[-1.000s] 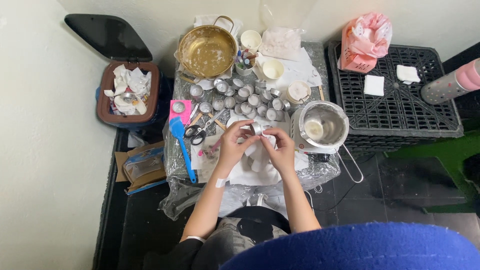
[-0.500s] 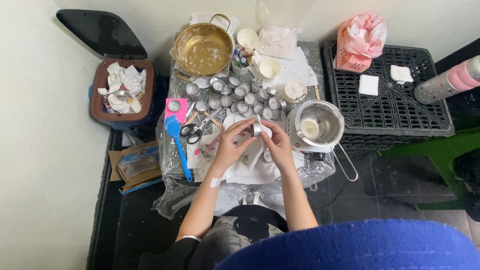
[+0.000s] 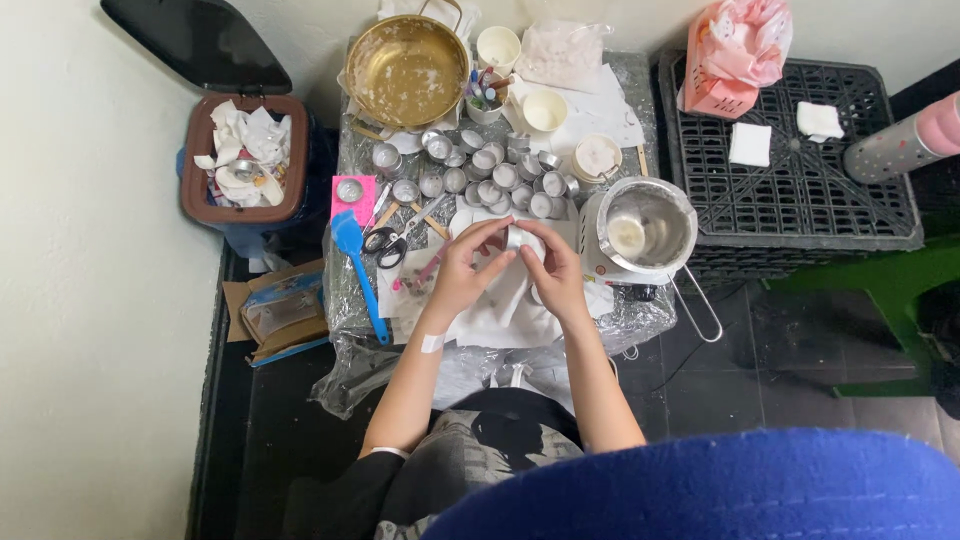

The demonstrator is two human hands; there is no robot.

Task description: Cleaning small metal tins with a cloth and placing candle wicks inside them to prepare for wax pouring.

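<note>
My left hand point(image 3: 468, 272) and my right hand point(image 3: 553, 268) meet over a white cloth point(image 3: 505, 305) on a small foil-covered table point(image 3: 352, 290). Together they hold one small round metal cup point(image 3: 515, 237) between the fingertips. Several more of these small metal cups point(image 3: 480, 172) stand in rows just beyond my hands. A steel pot point(image 3: 645, 225) with a long handle sits right beside my right hand.
A brass pan point(image 3: 405, 68), white cups point(image 3: 545, 108), scissors point(image 3: 385, 240) and a blue spatula point(image 3: 358, 270) share the table. An open bin point(image 3: 245, 160) of paper scraps stands left, a black crate point(image 3: 800, 190) with a pink bag point(image 3: 735, 50) right. A cardboard box point(image 3: 275, 310) lies on the floor.
Both hands stay together on the small cup over the cloth, with only slight finger shifts. The view has drifted a little.
</note>
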